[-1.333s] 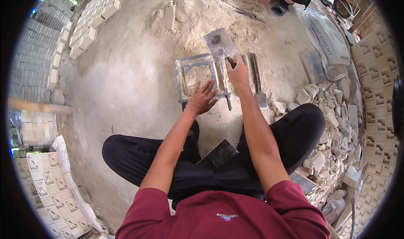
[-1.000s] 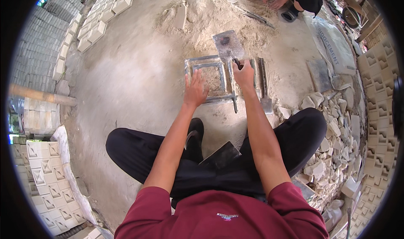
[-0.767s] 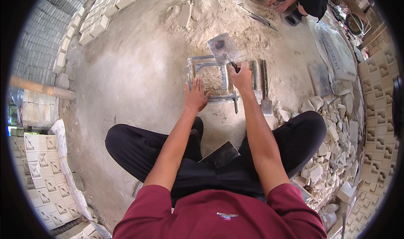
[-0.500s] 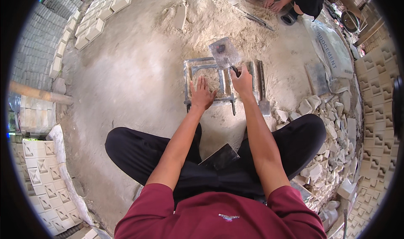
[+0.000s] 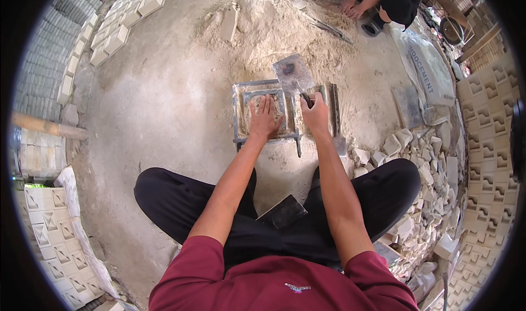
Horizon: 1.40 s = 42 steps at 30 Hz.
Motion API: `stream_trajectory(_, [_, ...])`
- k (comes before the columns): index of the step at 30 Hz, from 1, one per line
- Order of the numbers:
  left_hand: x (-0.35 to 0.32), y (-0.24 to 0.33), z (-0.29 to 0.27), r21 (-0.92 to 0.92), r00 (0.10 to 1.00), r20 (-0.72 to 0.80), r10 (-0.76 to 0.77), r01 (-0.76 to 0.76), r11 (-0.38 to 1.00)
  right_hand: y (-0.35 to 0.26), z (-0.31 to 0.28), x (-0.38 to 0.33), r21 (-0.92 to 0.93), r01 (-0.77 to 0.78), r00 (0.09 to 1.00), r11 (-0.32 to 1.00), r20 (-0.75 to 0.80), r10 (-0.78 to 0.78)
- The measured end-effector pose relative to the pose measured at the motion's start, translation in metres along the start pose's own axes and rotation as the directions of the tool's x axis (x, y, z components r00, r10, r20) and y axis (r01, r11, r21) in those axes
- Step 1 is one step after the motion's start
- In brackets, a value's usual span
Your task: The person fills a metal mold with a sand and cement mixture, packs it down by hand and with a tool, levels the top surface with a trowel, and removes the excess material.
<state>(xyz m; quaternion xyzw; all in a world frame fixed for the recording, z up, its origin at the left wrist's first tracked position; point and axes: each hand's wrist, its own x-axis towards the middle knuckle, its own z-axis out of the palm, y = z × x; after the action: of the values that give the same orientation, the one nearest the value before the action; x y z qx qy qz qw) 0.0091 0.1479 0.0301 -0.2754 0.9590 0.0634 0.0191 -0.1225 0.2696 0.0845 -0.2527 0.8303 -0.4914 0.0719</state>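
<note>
1. A seated worker presses the left hand (image 5: 265, 119), fingers spread flat and gripping nothing, into the pale mix filling a square metal mould (image 5: 262, 113) on the concrete floor (image 5: 164, 108).
2. The right hand (image 5: 315, 113), at three o'clock of the mould, is closed round the handle of a flat trowel (image 5: 293, 72), whose blade tilts over the mould's far right corner.
3. A sand heap (image 5: 274, 26) lies at twelve o'clock; the mould's filling appears to be the same material.
4. Broken blocks (image 5: 422, 163) pile at three o'clock.

Left hand (image 5: 264, 119): flat, palm down, fingers spread, forearm stretched forward. Right hand (image 5: 316, 112): closed in a fist, arm extended alongside. Legs crossed.
</note>
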Motion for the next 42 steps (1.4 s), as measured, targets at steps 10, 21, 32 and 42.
stream_trajectory(10, [-0.006,-0.065,-0.054,-0.238,0.915,-0.196,-0.352,0.304,0.922,0.011,0.004,0.014,-0.019,-0.113,0.989,0.993,-0.099,0.110])
stream_trajectory(21, [0.073,-0.036,-0.010,-0.234,0.969,-0.227,-0.096,0.042,0.971,0.051,0.026,0.046,-0.114,-0.213,0.977,0.970,-0.006,0.214])
stream_trajectory(32, [0.155,0.020,0.010,-0.198,0.987,-0.139,0.075,-0.102,0.975,0.120,0.063,0.111,-0.060,-0.136,0.962,0.989,0.231,0.146])
stream_trajectory(42, [0.172,0.101,0.020,-0.200,0.923,-0.140,0.359,-0.381,0.903,0.188,-0.024,0.086,-0.305,-0.242,0.968,0.921,-0.139,0.208])
